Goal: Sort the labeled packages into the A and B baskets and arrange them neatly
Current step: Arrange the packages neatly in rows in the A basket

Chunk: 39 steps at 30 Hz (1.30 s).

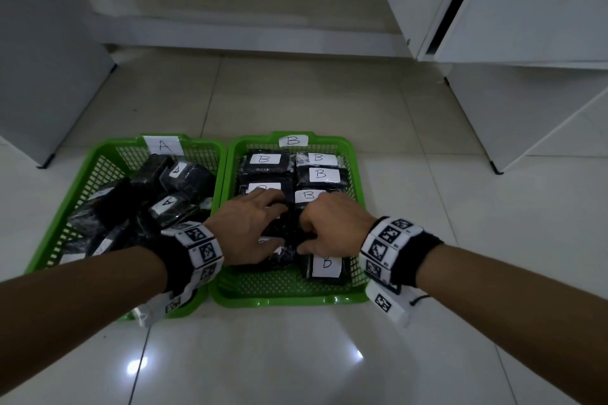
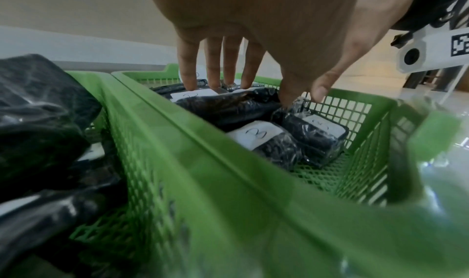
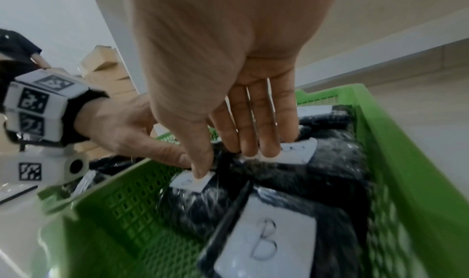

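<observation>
Two green mesh baskets stand side by side on the floor. Basket A (image 1: 98,158) on the left holds a jumbled heap of black wrapped packages (image 1: 167,204) with A labels. Basket B (image 1: 289,298) holds black packages with B labels (image 1: 320,174) laid in two columns. Both hands are inside basket B. My left hand (image 1: 263,223) (image 2: 269,87) lies with straight fingers on a left-column package (image 2: 228,105). My right hand (image 1: 309,237) (image 3: 228,162) presses its fingertips on a right-column package, its thumb on a label beside it. A B package (image 1: 325,265) (image 3: 264,240) lies nearest me.
White cabinets stand at the left (image 1: 42,76) and right (image 1: 526,10), with a low white step (image 1: 230,29) behind the baskets. Glossy tiled floor (image 1: 296,355) spreads in front. Cardboard boxes (image 3: 106,69) show far off in the right wrist view.
</observation>
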{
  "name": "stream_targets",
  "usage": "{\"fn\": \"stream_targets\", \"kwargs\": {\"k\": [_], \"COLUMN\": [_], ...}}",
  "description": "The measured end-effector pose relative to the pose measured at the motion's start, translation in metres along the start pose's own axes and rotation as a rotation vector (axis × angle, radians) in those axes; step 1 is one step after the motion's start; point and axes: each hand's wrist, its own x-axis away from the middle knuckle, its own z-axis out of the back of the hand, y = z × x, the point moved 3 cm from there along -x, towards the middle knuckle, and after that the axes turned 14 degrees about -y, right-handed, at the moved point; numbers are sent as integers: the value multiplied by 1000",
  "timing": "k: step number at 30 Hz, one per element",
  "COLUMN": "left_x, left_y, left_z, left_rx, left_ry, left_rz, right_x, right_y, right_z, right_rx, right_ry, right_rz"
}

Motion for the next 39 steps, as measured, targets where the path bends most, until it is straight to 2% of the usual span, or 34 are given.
{"fn": "stream_targets", "kwargs": {"k": [4,7,11,14,17,23,28,32,39], "left_x": [1,6,34,70,106,166,189,184,145], "left_y": [-1,-11,-28,-42,-65,-115,-162,-198,-245], "left_z": [22,47,86,107,108,66,20,3,11], "left_rx": [-4,41,104,119,154,277,356,387,302], "left_ry": [37,52,83,101,101,73,103,56,34], "left_rz": [57,172,348,412,467,463,468,419,244], "right_x": [-13,-26,-47,-60,-80,-127,-153,-159,-174], "right_y": [-2,-3,-16,-41,-74,-127,-162,-171,-170], "right_z": [26,52,88,105,112,118,84,58,79], "right_rx": [-62,-99,-115,-127,-74,-37,-127,-147,-155], "right_ry": [108,161,160,142,64,-11,-25,-43,60], "right_rz": [-40,-56,-43,13,86,87,32,-6,-221]}}
